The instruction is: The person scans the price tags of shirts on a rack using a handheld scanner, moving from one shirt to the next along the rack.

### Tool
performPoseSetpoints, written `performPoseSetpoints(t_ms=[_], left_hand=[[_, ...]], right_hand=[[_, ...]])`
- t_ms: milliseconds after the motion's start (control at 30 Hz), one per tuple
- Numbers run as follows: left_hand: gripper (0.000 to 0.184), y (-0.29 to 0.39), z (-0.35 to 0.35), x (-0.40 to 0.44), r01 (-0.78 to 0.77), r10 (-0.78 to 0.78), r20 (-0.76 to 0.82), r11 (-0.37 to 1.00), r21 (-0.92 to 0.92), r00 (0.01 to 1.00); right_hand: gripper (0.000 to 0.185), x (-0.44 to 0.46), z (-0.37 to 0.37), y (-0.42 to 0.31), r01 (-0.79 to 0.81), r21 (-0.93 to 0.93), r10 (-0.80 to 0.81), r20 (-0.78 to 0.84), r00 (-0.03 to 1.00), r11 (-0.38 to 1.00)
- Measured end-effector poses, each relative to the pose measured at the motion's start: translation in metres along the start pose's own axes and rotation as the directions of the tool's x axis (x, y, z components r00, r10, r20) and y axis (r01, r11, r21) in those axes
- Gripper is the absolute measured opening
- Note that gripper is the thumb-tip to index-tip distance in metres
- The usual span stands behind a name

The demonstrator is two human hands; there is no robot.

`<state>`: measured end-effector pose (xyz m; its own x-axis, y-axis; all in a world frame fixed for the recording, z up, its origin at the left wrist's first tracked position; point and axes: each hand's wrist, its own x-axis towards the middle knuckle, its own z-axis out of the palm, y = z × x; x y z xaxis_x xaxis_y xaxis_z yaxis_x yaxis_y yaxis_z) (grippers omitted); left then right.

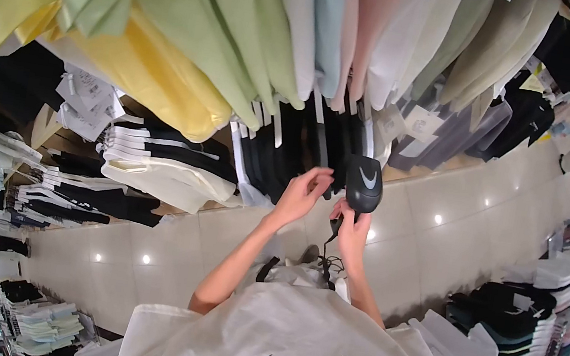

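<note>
My right hand [352, 225] is wrapped round the handle of a black handheld scanner [364, 184], with a dark cable hanging below it. To its left, my left hand [307, 190] is raised by the dark hanging clothes [270, 154], its fingers curled and partly apart, with nothing visible in it. Above both hands hang green shirts [213, 20], yellow shirts [146, 69] and pink shirts [373, 29]. White paper tags [422, 123] show among the grey garments at the right.
Folded clothes [161, 167] lie on a low shelf at the left. More stacks [521, 324] stand at the lower right, beside the tiled floor [431, 237]. A person [1, 242] in dark clothing is far off at the left edge.
</note>
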<state>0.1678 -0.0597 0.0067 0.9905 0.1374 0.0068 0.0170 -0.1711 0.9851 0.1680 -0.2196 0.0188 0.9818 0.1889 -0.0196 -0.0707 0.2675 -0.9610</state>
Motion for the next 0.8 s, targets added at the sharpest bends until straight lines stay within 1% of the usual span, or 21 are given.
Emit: performPoseSetpoints(t_ms=[100,133,167,233,267,300,367,400,433,467,500,533,567,633,667,700,733,767,800], left_hand=[[0.039,0.003,0.032,0.041,-0.031,0.032,-0.024,0.999,0.042,0.999],[0.048,0.001,0.041,0.055,-0.040,0.041,-0.019,0.997,0.066,0.999],[0.048,-0.001,0.050,0.066,-0.033,0.034,-0.016,0.998,0.058,0.999],[0.058,0.000,0.069,0.090,-0.081,0.099,-0.093,0.981,0.178,0.991],[0.069,0.001,0.075,0.100,-0.046,0.059,-0.066,0.982,0.183,0.996],[0.069,-0.003,0.083,0.110,-0.047,0.060,-0.069,0.983,0.178,0.996],[0.076,-0.011,0.099,0.129,-0.129,0.162,-0.125,0.962,0.239,0.979],[0.084,0.000,0.102,0.135,-0.098,0.119,-0.089,0.973,0.211,0.989],[0.091,0.005,0.108,0.141,-0.091,0.125,-0.119,0.963,0.254,0.985],[0.093,0.002,0.116,0.152,-0.148,0.185,-0.146,0.961,0.235,0.972],[0.096,0.003,0.123,0.163,-0.205,0.244,-0.175,0.955,0.216,0.954],[0.099,0.002,0.130,0.170,-0.181,0.217,-0.204,0.966,0.183,0.955],[0.099,0.002,0.136,0.178,-0.230,0.263,-0.227,0.960,0.161,0.938],[0.099,0.009,0.144,0.186,-0.281,0.308,-0.226,0.949,0.143,0.924],[0.095,0.013,0.149,0.187,-0.217,0.240,-0.253,0.969,0.118,0.937],[0.087,0.017,0.150,0.191,-0.191,0.218,-0.256,0.973,0.127,0.942],[0.079,0.007,0.152,0.197,-0.220,0.232,-0.279,0.973,0.076,0.932],[0.071,-0.004,0.155,0.199,-0.245,0.242,-0.300,0.969,0.027,0.923],[0.071,0.007,0.153,0.193,-0.241,0.239,-0.314,0.970,0.030,0.919]], right_hand=[[0.012,0.014,-0.027,-0.012,-0.041,-0.014,0.041,-0.014,0.999,0.999],[0.013,0.018,-0.029,-0.023,-0.050,0.003,0.050,-0.046,0.998,0.999],[0.013,0.021,-0.034,-0.027,-0.056,-0.004,0.056,-0.050,0.997,0.998],[0.014,0.031,-0.047,-0.035,-0.052,-0.042,0.049,-0.057,0.997,0.998],[0.014,0.036,-0.053,-0.039,-0.050,-0.050,0.048,-0.055,0.997,0.997],[0.014,0.040,-0.059,-0.043,-0.061,-0.064,0.058,-0.054,0.997,0.996],[0.015,0.051,-0.068,-0.048,-0.068,-0.084,0.063,-0.057,0.996,0.994],[0.015,0.057,-0.075,-0.051,-0.087,-0.141,0.083,-0.034,0.996,0.986],[0.015,0.064,-0.081,-0.054,-0.101,-0.199,0.101,-0.012,0.995,0.975],[0.015,0.071,-0.085,-0.052,-0.055,-0.149,0.054,-0.009,0.998,0.987],[0.015,0.080,-0.088,-0.056,-0.042,-0.162,0.041,-0.008,0.999,0.986],[0.016,0.088,-0.093,-0.060,-0.049,-0.191,0.053,0.018,0.998,0.980],[0.016,0.095,-0.097,-0.065,-0.062,-0.220,0.072,0.039,0.997,0.973],[0.017,0.110,-0.107,-0.073,-0.061,-0.231,0.077,0.062,0.995,0.971],[0.017,0.114,-0.110,-0.078,-0.069,-0.252,0.091,0.074,0.993,0.965],[0.016,0.121,-0.113,-0.084,-0.069,-0.271,0.098,0.094,0.991,0.960],[0.021,0.128,-0.118,-0.088,-0.064,-0.312,0.112,0.138,0.984,0.948],[0.021,0.132,-0.122,-0.090,-0.062,-0.316,0.116,0.154,0.981,0.947],[0.020,0.135,-0.127,-0.089,-0.077,-0.291,0.126,0.155,0.980,0.954]])
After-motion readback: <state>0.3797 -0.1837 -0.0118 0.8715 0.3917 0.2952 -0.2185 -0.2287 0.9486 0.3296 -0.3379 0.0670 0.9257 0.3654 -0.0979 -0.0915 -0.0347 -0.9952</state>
